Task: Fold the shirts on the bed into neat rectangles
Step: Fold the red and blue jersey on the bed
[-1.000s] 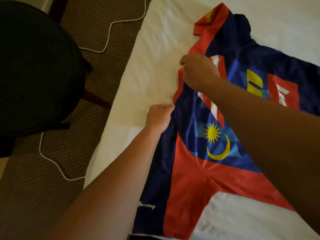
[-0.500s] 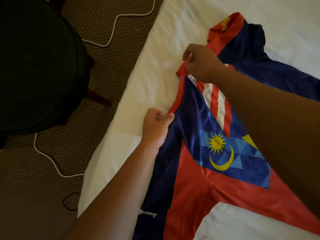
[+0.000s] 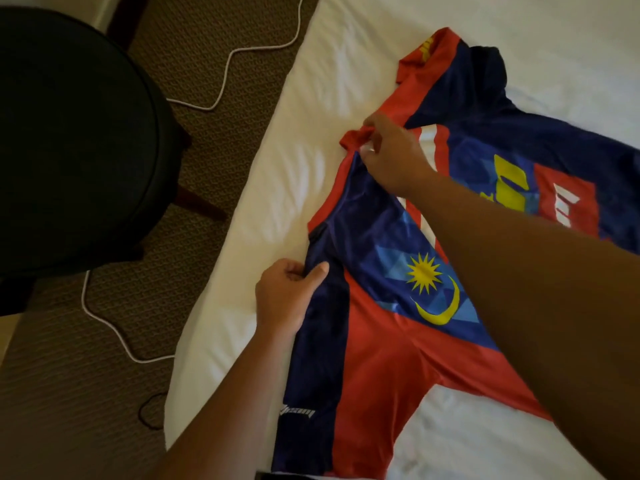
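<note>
A red and navy shirt (image 3: 377, 344) with a yellow star and crescent lies spread on the white bed (image 3: 287, 188). My left hand (image 3: 285, 296) pinches the shirt's navy left edge near the bed's side. My right hand (image 3: 391, 154) reaches across the shirt and pinches the red edge by the collar, lifting a small fold of fabric. One red sleeve (image 3: 422, 53) points toward the far end of the bed. My right forearm hides part of the shirt's middle.
A dark round chair (image 3: 76, 140) stands on the brown carpet (image 3: 62, 393) left of the bed. A white cable (image 3: 221, 81) snakes over the carpet beside the bed's edge, with a thin black cable (image 3: 149, 410) nearer.
My right hand has shifted along the red collar edge and bunched it up. My left hand has slid slightly down the navy edge. The yellow and white print at the right shows again.
</note>
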{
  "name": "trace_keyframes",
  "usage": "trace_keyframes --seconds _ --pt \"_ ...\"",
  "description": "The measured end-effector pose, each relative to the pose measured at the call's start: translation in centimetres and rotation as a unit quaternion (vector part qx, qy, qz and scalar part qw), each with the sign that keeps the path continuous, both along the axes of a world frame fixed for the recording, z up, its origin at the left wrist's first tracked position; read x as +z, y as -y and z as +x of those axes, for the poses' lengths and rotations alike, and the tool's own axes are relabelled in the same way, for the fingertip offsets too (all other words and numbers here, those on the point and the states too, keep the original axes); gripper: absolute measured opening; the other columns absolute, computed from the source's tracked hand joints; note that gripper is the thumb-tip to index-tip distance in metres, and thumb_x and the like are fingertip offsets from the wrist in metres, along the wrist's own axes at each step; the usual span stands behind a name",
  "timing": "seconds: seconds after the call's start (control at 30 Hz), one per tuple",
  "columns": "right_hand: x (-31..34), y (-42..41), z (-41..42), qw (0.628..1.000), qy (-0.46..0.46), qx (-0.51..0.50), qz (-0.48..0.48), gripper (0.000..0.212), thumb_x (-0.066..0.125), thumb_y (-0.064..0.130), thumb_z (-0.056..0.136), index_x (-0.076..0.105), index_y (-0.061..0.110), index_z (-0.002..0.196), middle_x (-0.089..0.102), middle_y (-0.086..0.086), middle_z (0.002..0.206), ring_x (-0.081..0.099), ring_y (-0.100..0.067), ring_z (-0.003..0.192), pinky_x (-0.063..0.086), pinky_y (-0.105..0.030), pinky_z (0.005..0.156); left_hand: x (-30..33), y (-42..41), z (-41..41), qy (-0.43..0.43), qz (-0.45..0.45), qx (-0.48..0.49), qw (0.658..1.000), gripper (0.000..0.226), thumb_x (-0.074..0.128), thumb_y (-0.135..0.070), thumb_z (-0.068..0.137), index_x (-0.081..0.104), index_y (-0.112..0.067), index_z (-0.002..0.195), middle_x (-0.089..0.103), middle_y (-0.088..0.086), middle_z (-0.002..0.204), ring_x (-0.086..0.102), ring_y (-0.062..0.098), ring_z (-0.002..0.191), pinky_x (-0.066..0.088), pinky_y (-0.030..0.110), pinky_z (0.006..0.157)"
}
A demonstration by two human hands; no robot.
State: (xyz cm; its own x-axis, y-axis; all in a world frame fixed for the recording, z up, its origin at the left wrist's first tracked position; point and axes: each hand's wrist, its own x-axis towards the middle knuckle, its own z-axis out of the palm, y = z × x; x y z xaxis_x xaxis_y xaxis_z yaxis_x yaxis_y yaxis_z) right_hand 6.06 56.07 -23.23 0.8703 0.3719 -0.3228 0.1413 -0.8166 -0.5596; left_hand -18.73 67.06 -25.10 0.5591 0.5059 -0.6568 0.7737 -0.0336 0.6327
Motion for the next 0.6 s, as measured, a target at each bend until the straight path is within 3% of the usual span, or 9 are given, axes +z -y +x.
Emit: trace_keyframes --seconds 0.13,0.27,0.37,0.5,0.6 --pt "1.1 3.4 -4.7 0.998 0.052 -0.043 -0.008 0.033 0.056 0.015 0.095 0.06 0.009 0.127 0.063 -0.011 0.124 0.058 -0.029 0.112 0.044 -0.034 0.09 0.4 -0.1 -2.4 -0.014 0.054 -0.129 0.99 0.036 0.081 -0.033 0.083 0.058 -0.014 0.063 0.06 0.001 0.059 0.059 0.02 0.059 0.043 0.033 0.058" --pt "1.3 9.1 -13.5 0.993 0.026 -0.113 -0.009 0.023 0.058 0.009 0.09 0.067 0.004 0.111 0.064 -0.016 0.116 0.058 -0.035 0.108 0.042 -0.038 0.09 0.9 -0.2 -5.3 -0.028 0.024 0.013 0.999 0.027 0.077 -0.031 0.089 0.067 -0.014 0.071 0.068 0.002 0.068 0.066 0.025 0.07 0.05 0.034 0.065" --pt "1.2 12.6 -21.7 0.978 0.003 -0.206 -0.021 0.006 0.062 0.01 0.087 0.064 0.005 0.089 0.061 -0.018 0.099 0.058 -0.04 0.096 0.043 -0.044 0.084 1.7 1.1 -8.5 -0.057 0.004 0.021 0.998 0.038 0.084 -0.045 0.08 0.066 -0.014 0.068 0.068 0.0 0.069 0.064 0.02 0.07 0.05 0.035 0.073" --pt "2.0 16.1 -31.4 0.934 -0.082 -0.345 -0.05 0.022 0.064 0.028 0.091 0.055 0.011 0.079 0.06 -0.012 0.091 0.058 -0.037 0.09 0.038 -0.04 0.073 2.5 1.9 -12.7 -0.102 0.014 -0.059 0.993 0.041 0.085 -0.052 0.076 0.07 -0.013 0.077 0.072 0.001 0.079 0.067 0.019 0.078 0.054 0.037 0.078" --pt "2.0 17.2 -36.0 0.897 -0.208 -0.383 -0.078 0.042 0.059 0.053 0.093 0.06 0.012 0.082 0.065 -0.008 0.088 0.062 -0.034 0.092 0.043 -0.037 0.075 3.0 2.6 -14.6 -0.125 0.022 -0.128 0.984 0.035 0.084 -0.039 0.082 0.069 -0.008 0.078 0.069 0.003 0.076 0.066 0.022 0.075 0.05 0.035 0.069"
